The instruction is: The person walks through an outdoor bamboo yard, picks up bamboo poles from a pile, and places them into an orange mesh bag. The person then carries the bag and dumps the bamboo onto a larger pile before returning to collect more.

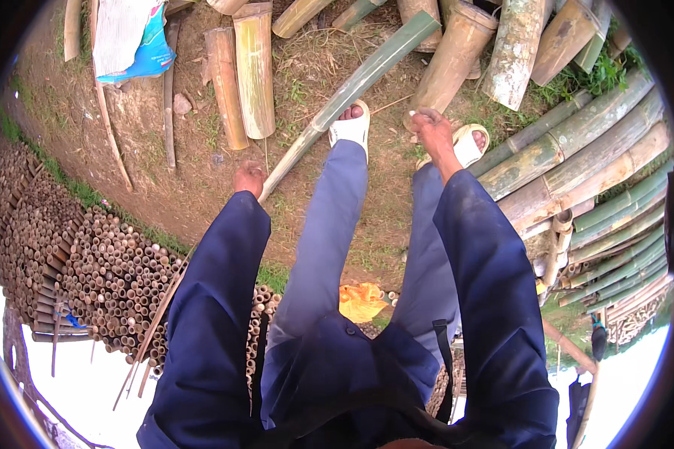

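Observation:
A long, narrow green bamboo pole (378, 66) slants from the upper right down toward my left side, with a paler lower section. At its lower end my left hand (249, 178) is closed against the pole, its fingers curled and partly hidden. My right hand (433, 136) is raised above my right foot, away from the pole. Its fingers are bent together, with a tiny white spot at the tips that is too small to name. The pole crosses just beside my left white sandal (351, 133); my right sandal (468, 147) stands farther right.
Thick cut bamboo pieces (254, 71) lie ahead, near a blue and white sheet (138, 45). Long green bamboo poles (569, 142) are stacked at right. A large pile of bamboo tubes (120, 280) fills the left. An orange bag (361, 301) lies between my legs.

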### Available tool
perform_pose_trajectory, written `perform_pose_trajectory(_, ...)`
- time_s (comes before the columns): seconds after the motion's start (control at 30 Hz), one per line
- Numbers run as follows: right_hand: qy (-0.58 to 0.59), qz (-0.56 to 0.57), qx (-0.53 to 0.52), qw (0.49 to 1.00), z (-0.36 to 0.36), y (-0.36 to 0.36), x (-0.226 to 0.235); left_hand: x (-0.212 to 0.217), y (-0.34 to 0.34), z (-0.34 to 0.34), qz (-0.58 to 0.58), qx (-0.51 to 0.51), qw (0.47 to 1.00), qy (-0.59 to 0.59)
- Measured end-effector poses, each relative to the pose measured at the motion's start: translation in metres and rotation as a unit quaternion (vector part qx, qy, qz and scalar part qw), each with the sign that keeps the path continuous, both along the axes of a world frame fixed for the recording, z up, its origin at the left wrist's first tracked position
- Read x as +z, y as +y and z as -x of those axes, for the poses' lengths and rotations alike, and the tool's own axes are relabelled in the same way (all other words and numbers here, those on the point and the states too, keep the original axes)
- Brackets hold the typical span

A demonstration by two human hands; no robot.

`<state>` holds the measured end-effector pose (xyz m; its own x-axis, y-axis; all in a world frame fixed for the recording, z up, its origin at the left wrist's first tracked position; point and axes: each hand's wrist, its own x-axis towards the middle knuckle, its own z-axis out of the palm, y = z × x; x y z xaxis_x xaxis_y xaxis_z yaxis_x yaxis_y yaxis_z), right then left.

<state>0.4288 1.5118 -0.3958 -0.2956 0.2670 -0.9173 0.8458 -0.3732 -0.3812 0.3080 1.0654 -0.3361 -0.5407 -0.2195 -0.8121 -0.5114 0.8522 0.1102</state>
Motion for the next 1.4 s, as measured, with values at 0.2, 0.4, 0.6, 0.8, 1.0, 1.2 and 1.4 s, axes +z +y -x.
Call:
perform_pose_trajectory(0.2, -0.073, -0.078, 0.019, 0.994, 0.100, -0.073, -0.034, 0.005, -0.050, 0.005, -0.043, 0.069, 0.997, -0.012)
perform_pose_trajectory(0.4, -0.038, -0.029, -0.102, 0.994, 0.135, -0.101, -0.021, 0.024, -0.089, 0.003, -0.015, 0.121, 0.992, -0.018)
perform_pose_trajectory(0.6, 0.123, -0.130, -0.101, 0.979, 0.117, -0.087, 0.049, 0.067, -0.037, -0.009, 0.044, -0.156, 0.987, 0.011)
perform_pose_trajectory(0.8, 0.129, -0.176, -0.361, 0.907, 0.027, 0.020, 0.158, 0.114, 0.080, 0.014, -0.052, -0.397, 0.913, 0.080)
perform_pose_trajectory(1.0, 0.148, -0.212, -0.573, 0.778, -0.132, 0.072, 0.250, 0.174, 0.205, 0.035, -0.151, -0.563, 0.776, 0.242)
perform_pose_trajectory(1.2, 0.092, -0.211, -0.702, 0.674, -0.272, 0.087, 0.290, 0.206, 0.331, 0.001, -0.205, -0.726, 0.601, 0.264)
perform_pose_trajectory(1.4, 0.281, -0.241, -0.576, 0.729, -0.319, 0.220, 0.323, 0.192, 0.439, -0.086, -0.372, -0.744, 0.541, 0.125)
